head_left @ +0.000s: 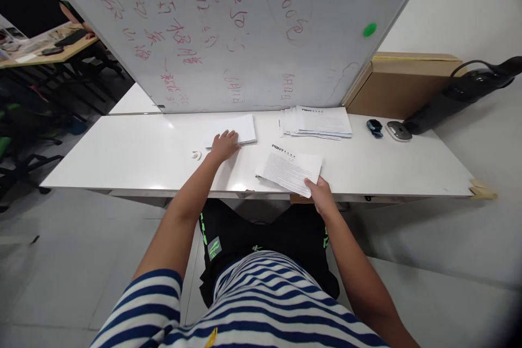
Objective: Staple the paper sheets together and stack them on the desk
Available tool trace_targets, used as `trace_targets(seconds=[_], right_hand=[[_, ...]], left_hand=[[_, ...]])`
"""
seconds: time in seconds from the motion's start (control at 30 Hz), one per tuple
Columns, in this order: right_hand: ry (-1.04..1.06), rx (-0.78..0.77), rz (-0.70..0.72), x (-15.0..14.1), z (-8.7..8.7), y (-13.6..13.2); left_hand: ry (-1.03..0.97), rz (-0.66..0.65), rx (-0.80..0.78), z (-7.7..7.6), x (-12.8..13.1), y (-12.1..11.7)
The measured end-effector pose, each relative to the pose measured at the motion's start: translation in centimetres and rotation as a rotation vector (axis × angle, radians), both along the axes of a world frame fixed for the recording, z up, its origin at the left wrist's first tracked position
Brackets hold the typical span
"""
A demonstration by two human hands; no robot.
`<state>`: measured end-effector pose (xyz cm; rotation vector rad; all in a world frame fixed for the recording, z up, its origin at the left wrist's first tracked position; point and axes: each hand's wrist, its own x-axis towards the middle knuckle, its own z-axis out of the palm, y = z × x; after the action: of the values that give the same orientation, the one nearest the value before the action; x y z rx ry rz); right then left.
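Note:
My left hand (224, 145) rests flat on the near corner of a small stack of white envelopes or blank sheets (240, 128) on the white table (122, 152), fingers stretched out. My right hand (319, 190) pinches the near corner of a folded printed leaflet (290, 170) lying at the table's front edge. A pile of similar printed leaflets (318, 121) sits behind it, against the whiteboard.
A whiteboard (228, 27) with red writing and coloured magnets leans on the table's back. A small white object (196, 155) lies left of my left hand. A blue item (374, 127), a grey mouse (398, 131), a cardboard box (403, 84) and a black device (460, 92) sit right.

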<state>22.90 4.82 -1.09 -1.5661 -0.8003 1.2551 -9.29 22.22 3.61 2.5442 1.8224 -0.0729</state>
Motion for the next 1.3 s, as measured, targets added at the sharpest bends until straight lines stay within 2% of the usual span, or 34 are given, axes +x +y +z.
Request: trace_targets(seconds=[0.1, 0.23, 0.63, 0.87, 1.13, 1.3], right_hand=[[0.027, -0.011, 0.002, 0.0, 0.3, 0.0], [0.035, 0.003, 0.010, 0.1, 0.4, 0.0], [0.002, 0.025, 0.004, 0.2, -0.8, 0.1], [0.015, 0.024, -0.008, 0.1, -0.6, 0.0], [-0.007, 0.033, -0.015, 0.1, -0.7, 0.1], [0.015, 0.054, -0.015, 0.0, -0.8, 0.0]], left_hand=[[0.000, -0.001, 0.018, -0.9, -0.2, 0.2], [0.006, -0.007, 0.038, -1.3, -0.1, -0.2], [0.042, -0.030, 0.155, -0.4, 0.3, -0.9], [0.029, -0.040, 0.190, -0.1, 0.3, -1.2], [0.090, -0.125, 0.045, 0.8, -0.1, -2.1], [0.135, -0.032, 0.020, 0.7, 0.2, -2.2]])
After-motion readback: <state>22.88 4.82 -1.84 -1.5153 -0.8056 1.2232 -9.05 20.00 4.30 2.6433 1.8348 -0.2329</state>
